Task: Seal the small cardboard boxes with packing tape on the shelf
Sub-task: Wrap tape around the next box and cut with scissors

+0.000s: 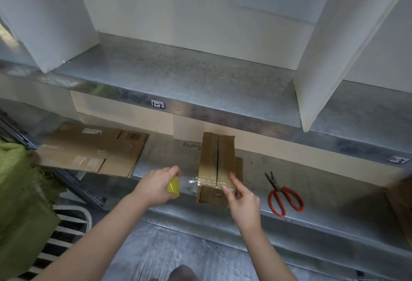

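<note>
Cardboard box (217, 160) stands on the lower shelf (312, 191), long side running away from me, near end at the shelf's front. My left grip (156, 184) is curled round the yellow-cored tape roll (174, 188), held just left of the box, and a clear strip of tape (189, 182) runs taut from the roll onto the box's near end. My right grip (243, 200) holds nothing: its straight fingers (233, 180) press that strip down where it crosses the top near the front edge. I judge the sealing partly done. One band lies across the near end, but the strip is uncut and joined to the roll. The dark centre seam shows along the top, and I cannot tell whether tape covers it. The scissors (285, 198) lie on the shelf to the right, well apart from the box, ready for the cut. A flattened cardboard sheet (93, 149) lies to the left, not made up into a box.
</note>
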`<move>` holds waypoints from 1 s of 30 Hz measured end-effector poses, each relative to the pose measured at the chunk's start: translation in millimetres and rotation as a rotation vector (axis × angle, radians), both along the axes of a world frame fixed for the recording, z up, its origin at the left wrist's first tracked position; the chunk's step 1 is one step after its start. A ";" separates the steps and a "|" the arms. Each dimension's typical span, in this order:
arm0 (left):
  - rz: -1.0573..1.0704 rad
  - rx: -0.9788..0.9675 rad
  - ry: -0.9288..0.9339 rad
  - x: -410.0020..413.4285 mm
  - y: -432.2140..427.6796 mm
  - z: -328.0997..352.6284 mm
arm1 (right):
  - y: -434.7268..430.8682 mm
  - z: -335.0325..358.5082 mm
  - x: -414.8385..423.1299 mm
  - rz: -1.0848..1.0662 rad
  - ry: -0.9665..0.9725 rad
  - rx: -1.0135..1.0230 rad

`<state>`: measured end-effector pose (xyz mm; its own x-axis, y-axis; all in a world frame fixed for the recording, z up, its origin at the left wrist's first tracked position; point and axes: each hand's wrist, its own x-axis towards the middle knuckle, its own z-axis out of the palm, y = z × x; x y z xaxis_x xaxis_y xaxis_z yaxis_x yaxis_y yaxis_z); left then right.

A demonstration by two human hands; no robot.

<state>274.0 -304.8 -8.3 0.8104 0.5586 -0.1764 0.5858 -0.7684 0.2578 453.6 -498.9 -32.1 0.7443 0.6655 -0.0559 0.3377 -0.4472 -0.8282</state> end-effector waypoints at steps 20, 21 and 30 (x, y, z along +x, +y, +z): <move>0.073 -0.087 0.042 -0.3 -12.3 12.6 | -110.4 -58.6 134.0 0.131 -0.415 -0.751; 0.078 -0.076 0.042 0.7 -12.6 11.7 | -108.6 -60.4 136.4 0.153 -0.419 -0.811; 0.142 -0.095 0.016 6.2 -16.1 10.8 | -86.4 -56.7 123.4 0.075 -0.549 -0.834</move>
